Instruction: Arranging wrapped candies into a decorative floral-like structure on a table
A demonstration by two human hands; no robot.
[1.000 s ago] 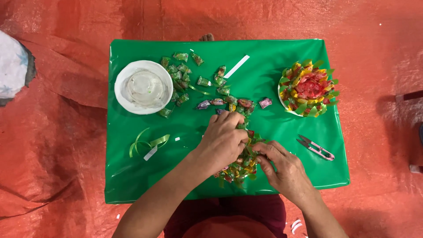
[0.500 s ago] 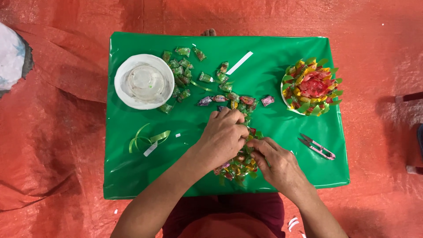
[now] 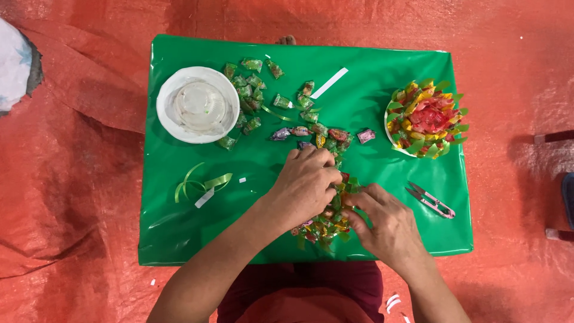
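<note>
The candy bundle (image 3: 326, 215), a packed cluster of green, yellow and red wrapped sweets, lay on the green table (image 3: 179, 239) near its front edge, between the person's two hands. It ran as a longish mass, its long axis slanting from the front edge up toward the middle of the table, the upper end pointing at the loose sweets beyond. Judging by the finished candy flower (image 3: 426, 118) toward the table's far right, with its red centre and ring of yellow and green, this second piece looked only partly built: it had bulk but no clear round shape, and a good many sweets remained unused.

Going down in size, the table itself sat on a red tarp (image 3: 72, 179). On the table's left part stood a white bowl (image 3: 169, 122) holding a clear cup. Right of the bowl, scattered loose candies (image 3: 251, 90) spread toward the middle of the table. The left hand (image 3: 305, 185) lay over the upper part of the bundle, fingers curled down and closed on the sweets there. The right hand (image 3: 385, 224) pressed in from the bundle's right side, fingertips pinched on its edge; what exactly they pinched was too small to tell. Right of that hand lay small pink-handled snips (image 3: 430, 200), then a curl of green ribbon (image 3: 200, 186) on the table's left, and a white paper strip (image 3: 329, 83) near the back edge.
</note>
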